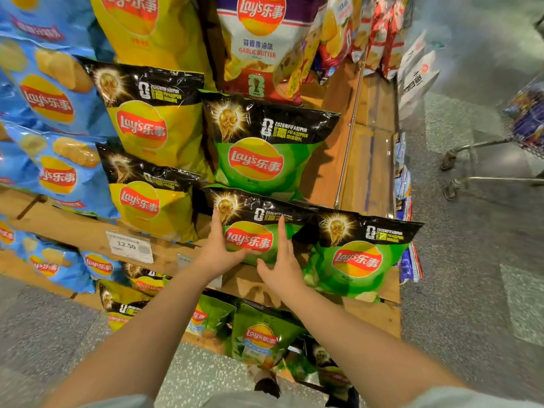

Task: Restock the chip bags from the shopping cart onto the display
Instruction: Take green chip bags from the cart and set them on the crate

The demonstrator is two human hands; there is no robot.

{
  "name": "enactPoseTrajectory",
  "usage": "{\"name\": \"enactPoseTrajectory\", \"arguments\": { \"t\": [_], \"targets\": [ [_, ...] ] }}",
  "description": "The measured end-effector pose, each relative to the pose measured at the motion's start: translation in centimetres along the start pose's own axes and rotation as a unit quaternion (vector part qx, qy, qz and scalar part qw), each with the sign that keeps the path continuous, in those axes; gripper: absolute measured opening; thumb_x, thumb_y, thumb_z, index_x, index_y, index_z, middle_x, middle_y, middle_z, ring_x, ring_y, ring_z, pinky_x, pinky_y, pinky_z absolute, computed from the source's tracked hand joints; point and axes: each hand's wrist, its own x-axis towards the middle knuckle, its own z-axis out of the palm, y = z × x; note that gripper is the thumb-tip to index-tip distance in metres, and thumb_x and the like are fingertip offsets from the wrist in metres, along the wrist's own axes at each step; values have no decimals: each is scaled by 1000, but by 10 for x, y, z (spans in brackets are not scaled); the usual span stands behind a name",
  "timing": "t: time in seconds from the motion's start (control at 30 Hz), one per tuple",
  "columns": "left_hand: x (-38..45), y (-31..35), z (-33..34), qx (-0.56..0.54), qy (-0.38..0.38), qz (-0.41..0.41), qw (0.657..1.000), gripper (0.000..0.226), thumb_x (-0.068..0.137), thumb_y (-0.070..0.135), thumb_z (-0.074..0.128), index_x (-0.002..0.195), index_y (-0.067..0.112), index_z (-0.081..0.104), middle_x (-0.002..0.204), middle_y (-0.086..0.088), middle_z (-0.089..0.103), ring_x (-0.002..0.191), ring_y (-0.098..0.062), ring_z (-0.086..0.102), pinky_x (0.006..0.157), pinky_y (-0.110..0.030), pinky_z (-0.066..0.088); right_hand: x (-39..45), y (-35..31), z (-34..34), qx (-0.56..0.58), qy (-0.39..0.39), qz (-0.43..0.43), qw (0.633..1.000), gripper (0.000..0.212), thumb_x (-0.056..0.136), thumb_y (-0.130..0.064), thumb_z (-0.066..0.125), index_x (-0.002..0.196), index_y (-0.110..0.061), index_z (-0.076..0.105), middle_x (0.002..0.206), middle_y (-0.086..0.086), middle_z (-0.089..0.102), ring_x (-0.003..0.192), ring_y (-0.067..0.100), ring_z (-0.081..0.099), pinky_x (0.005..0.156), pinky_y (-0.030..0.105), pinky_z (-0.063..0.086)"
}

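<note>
Your left hand (pixel 216 251) grips the left edge of a green chip bag (pixel 253 231), thumb up along its black top band and fingers curled under the lower edge. Your right hand (pixel 281 267) lies flat against the same bag's right side, fingers straight and pointing toward 12 o'clock, pressing rather than clasping. The bag leans on the wooden display shelf (pixel 379 316), logo facing you.

At 3 o'clock from it, touching and partly overlapped by it, a second green bag (pixel 357 260) stands on the same shelf. At 12 o'clock, one tier up, sits a third green bag (pixel 259 154). At 9 o'clock from your hands two yellow bags (pixel 147 128) are stacked one above the other, and blue bags (pixel 50 98) fill the far left. A garlic butter bag (pixel 259 45) stands at the top, at 12 o'clock.

A price tag (pixel 129 246) reading 12.50 hangs on the shelf edge at 9 o'clock from your left wrist. More green bags (pixel 260 334) lie on the tier below your forearms, at 6 o'clock. The shopping cart (pixel 500 142) is at 2 o'clock, well apart on the grey floor, only its frame and wheels showing clearly.
</note>
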Motion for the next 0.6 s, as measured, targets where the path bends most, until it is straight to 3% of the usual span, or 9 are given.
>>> {"name": "enactPoseTrajectory", "arguments": {
  "t": [0.07, 0.13, 0.27, 0.37, 0.47, 0.6],
  "targets": [
    [-2, 3, 7, 4, -18, 9, 1000, 119, 79, 13, 76, 147, 33, -19, 142, 1, 33, 118, -10, 41, 98, -31, 38, -5, 9, -3, -7, 2, 10, 1000, 107, 91, -26, 59, 108, -73, -36, 156, 7, 16, 122, 22, 50, 82, 26, 49],
    [0, 6, 15, 3, -15, 26, 1000, 119, 78, 10, 76, 147, 35, -18, 144, 2, 29, 126, -13, 39, 100, -32, 40, -6, 13, -8, -13, -7, 18, 1000, 106, 92, -24, 59, 110, -70, -35, 156, 8, 15, 118, 22, 52, 83, 27, 51],
    [5, 20, 27, 19, 107, 3, 994, 119, 77, 11, 77, 148, 32, -17, 157, -5, 10, 142, -25, 23, 110, -43, 30, -3, 11, -18, -43, -20, 20, 999, 104, 92, -25, 58, 115, -70, -34, 153, 10, 21, 101, 22, 60, 74, 30, 55],
    [-3, 31, 38, 100, 203, -14, 974, 118, 75, 21, 79, 150, 27, -13, 159, -9, 0, 145, -30, 15, 114, -50, 25, -11, 9, -23, -69, -12, 28, 997, 102, 93, -30, 56, 116, -69, -36, 159, 10, 8, 120, 29, 53, 84, 35, 54],
    [-24, 40, 55, 173, 204, -10, 963, 111, 79, 27, 75, 151, 22, -10, 159, -9, -10, 146, -29, -5, 116, -50, 8, -27, 10, -28, -64, -9, 22, 998, 96, 95, -31, 53, 124, -64, -32, 160, 9, -1, 132, 31, 43, 92, 34, 50],
    [-48, 50, 71, 193, 199, 32, 960, 99, 82, 30, 69, 151, 23, -2, 159, -6, -12, 145, -27, -12, 115, -50, 2, -50, 9, -42, -6, 14, 8, 1000, 85, 96, -25, 52, 143, -51, -14, 159, 2, 14, 127, 22, 47, 92, 30, 47]
  ]
}}
